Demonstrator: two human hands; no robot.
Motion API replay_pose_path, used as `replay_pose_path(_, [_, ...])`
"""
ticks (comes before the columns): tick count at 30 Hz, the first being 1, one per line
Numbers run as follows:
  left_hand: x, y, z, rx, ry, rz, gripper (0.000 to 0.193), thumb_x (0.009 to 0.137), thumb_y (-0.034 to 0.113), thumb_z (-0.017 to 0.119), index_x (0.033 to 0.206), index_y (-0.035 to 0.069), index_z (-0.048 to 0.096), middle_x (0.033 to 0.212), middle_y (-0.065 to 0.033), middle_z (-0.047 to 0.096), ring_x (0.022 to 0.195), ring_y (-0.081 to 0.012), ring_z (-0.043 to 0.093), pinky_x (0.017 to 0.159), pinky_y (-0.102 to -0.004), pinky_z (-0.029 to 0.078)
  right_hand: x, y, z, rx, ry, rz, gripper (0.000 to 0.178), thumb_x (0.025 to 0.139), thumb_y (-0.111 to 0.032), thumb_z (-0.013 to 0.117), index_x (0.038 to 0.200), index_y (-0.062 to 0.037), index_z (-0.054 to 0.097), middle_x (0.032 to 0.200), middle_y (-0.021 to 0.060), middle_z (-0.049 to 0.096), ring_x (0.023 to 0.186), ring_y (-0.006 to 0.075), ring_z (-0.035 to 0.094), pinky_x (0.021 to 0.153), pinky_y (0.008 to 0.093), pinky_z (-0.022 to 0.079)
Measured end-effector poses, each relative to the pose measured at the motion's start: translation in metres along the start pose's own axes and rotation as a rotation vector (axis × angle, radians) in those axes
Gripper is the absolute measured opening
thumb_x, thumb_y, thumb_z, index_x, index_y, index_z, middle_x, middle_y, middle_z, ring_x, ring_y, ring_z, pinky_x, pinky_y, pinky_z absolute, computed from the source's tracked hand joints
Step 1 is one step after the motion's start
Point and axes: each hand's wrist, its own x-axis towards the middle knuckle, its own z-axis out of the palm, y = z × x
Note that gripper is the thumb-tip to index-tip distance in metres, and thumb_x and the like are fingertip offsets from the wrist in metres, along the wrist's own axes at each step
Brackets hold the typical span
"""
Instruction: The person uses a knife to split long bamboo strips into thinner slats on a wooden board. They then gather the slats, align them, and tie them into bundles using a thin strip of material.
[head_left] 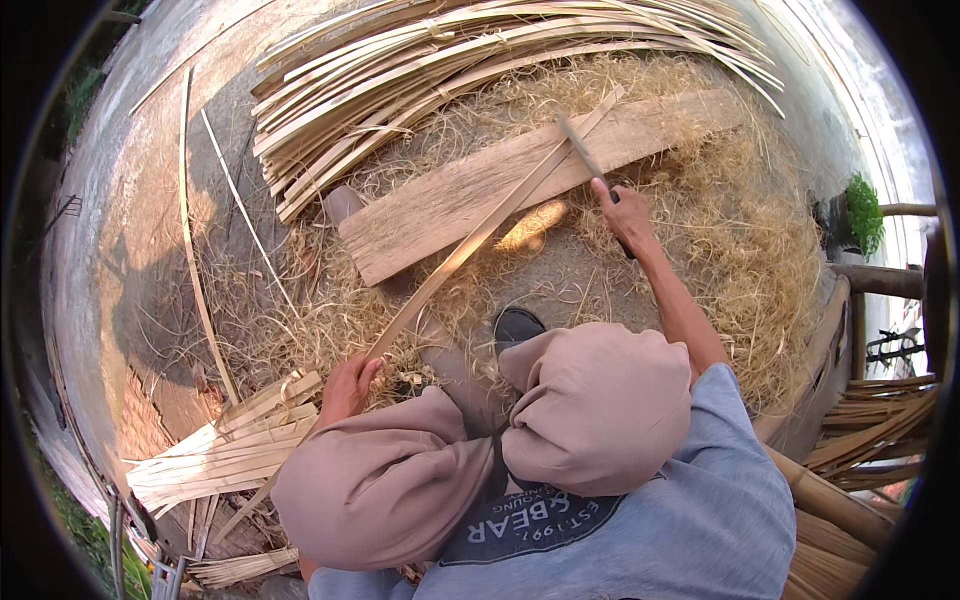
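the wooden strip (455,262) lies slantwise over a broad plank (415,225), long axis running from the left hand (346,386) away and to the right, far tip at about the plank's far edge. from my remote seat i log the left hand as grasping the strip; whether a tail of it runs on behind the fingers, i cannot tell. the right hand (625,215) is clenched on the dark handle of a knife (578,145), whose blade crosses the strip close to its far tip; contact between edge and wood i cannot confirm. key relation, as i judge it: the crossing lies ahead and to the left of the right hand, which is nearer to it; the left sits well apart, back along the same axis. around the plank i note curly shavings (740,250); beyond it, a bundle of long strips (430,80); near the left hand, a pile of pale strips (215,460).
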Motion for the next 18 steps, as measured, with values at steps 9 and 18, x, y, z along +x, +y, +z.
replay_pose_path(9, [0.050,0.090,0.040,0.083,0.295,0.137,0.034,0.105,0.038,0.053,0.130,0.021,0.066,0.075,-0.0168,0.058,0.067,-0.0373,0.059,0.063,-0.0482,0.045,-0.064,-0.051,0.039,0.218,-0.157,-0.073,0.068,0.096,-0.060,0.059,0.071,0.0028,0.064,0.056,0.0156,0.057,0.055,0.0264,0.058,0.056,0.0427,0.046])
replay_pose_path(18, [0.066,0.091,0.041,0.112,0.171,0.109,0.038,0.105,0.043,0.049,0.140,0.034,0.061,0.078,-0.0148,0.059,0.073,-0.0344,0.062,0.067,-0.0466,0.047,-0.101,-0.041,0.052,-0.010,-0.161,-0.176,0.064,0.095,-0.062,0.059,0.077,-0.0012,0.064,0.078,0.0212,0.066,0.077,0.0392,0.067,0.068,0.0494,0.051])
